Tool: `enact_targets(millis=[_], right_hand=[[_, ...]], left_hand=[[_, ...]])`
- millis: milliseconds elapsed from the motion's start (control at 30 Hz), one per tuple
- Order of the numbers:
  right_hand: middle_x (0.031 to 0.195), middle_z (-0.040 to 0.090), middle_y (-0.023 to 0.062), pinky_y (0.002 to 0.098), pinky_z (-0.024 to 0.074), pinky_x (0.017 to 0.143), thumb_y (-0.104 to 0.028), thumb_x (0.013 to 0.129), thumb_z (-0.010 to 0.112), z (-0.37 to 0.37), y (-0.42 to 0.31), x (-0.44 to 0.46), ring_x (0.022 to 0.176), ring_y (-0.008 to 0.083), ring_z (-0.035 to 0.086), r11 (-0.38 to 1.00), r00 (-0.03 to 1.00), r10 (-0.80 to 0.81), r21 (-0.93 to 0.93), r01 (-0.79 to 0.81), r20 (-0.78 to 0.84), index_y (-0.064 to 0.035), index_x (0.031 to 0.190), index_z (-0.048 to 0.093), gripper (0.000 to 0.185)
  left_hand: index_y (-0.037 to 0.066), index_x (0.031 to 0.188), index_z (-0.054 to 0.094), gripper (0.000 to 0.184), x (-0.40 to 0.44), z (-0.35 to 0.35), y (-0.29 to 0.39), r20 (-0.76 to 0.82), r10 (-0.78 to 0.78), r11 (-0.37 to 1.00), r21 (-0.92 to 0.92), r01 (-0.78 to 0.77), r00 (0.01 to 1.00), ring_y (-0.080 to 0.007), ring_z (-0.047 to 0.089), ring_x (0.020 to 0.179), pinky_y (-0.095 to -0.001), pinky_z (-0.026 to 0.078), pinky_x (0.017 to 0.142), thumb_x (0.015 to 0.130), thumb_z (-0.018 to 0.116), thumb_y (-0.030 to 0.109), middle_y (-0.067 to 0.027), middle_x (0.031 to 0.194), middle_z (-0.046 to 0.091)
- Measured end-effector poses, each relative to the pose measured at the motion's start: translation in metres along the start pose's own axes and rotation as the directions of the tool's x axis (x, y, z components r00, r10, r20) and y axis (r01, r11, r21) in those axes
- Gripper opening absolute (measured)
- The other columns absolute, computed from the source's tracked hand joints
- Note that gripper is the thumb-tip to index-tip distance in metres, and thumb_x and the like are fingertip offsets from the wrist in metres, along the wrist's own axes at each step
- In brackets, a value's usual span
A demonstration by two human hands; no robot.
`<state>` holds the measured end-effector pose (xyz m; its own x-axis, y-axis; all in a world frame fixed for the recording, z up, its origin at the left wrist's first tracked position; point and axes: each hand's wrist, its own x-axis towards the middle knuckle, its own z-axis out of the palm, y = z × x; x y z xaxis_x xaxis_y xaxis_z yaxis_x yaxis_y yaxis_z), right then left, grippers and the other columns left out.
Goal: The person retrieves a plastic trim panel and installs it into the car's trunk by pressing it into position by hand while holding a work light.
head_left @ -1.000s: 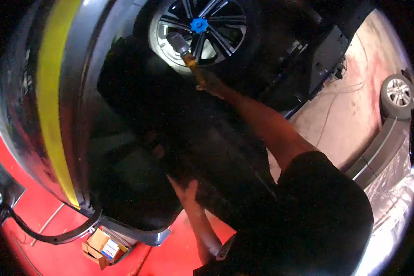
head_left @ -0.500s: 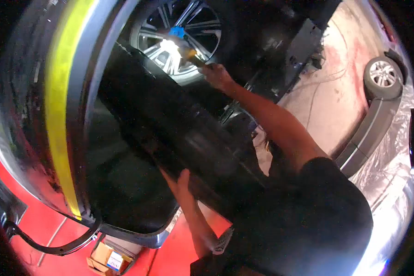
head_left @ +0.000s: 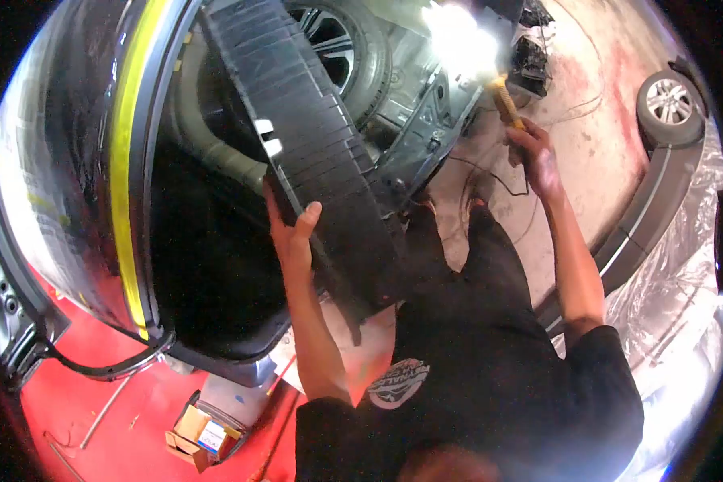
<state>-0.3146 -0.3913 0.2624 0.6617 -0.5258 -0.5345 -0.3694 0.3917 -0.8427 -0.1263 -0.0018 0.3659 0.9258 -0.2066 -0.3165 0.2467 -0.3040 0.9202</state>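
Note:
My left hand (head_left: 292, 237) grips the left edge of a long black ribbed panel (head_left: 317, 132), with the thumb on its upper face. The panel stands tilted across the open rear of a car. In my right hand (head_left: 536, 157) is a lit work light (head_left: 502, 95) with a yellow and dark handle. Its glare washes out the head of the light. Behind the panel, a wheel (head_left: 369, 68) with dark spokes shows partly, next to bare metal bodywork (head_left: 422, 120).
Yellow tape (head_left: 128, 161) runs along the car body at left. On the floor at right are a loose wheel (head_left: 668, 108), a long grey bumper-like piece (head_left: 639, 217) and clear plastic sheeting (head_left: 675, 297). An opened cardboard box (head_left: 189, 430) lies at lower left. A thin cable (head_left: 506, 189) trails near my feet.
My right hand has swung the work light right, away from the wheel. My left hand and the panel appear higher in view, and the panel now hides more of the wheel.

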Motion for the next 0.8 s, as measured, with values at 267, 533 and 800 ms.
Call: enact_targets(millis=[267,533,800], right_hand=[[0.082,0.06,0.0038,0.027,0.0395,0.056,-0.018,0.093,0.068,-0.057,-0.033,-0.042,0.061,0.01,0.05,0.998,0.999,-0.031,0.052,0.029,0.032,0.0042,0.114,0.063,0.031],[0.08,0.057,0.001,0.0247,0.035,0.051,-0.015,0.093,0.067,-0.083,-0.055,-0.083,0.056,0.006,0.042,0.984,0.999,-0.03,0.175,0.027,0.017,0.0042,0.127,0.062,0.039],[0.079,0.057,-0.0002,0.0231,0.0305,0.049,-0.015,0.092,0.068,-0.105,-0.046,-0.102,0.055,0.0043,0.04,0.988,0.999,-0.037,0.149,0.041,-0.033,0.0037,0.119,0.065,0.033]], left_hand=[[-0.001,0.161,0.03,0.097,0.011,0.043,0.039,0.197,0.121,0.951,0.258,-0.171,0.973,-0.0248,0.054,0.13,-0.0364,0.042,0.111,0.08,0.081,0.012,-0.0177,0.147,0.052],[0.007,0.161,0.033,0.101,0.048,0.057,0.04,0.33,0.267,0.678,0.603,-0.42,0.905,-0.0317,0.055,0.133,-0.0396,0.042,0.113,0.074,0.084,0.016,-0.0236,0.147,0.054],[0.011,0.161,0.034,0.103,0.078,0.068,0.006,0.439,0.225,0.606,0.636,-0.478,0.87,-0.0339,0.054,0.135,-0.0415,0.041,0.115,0.071,0.083,0.015,-0.0236,0.148,0.054]])
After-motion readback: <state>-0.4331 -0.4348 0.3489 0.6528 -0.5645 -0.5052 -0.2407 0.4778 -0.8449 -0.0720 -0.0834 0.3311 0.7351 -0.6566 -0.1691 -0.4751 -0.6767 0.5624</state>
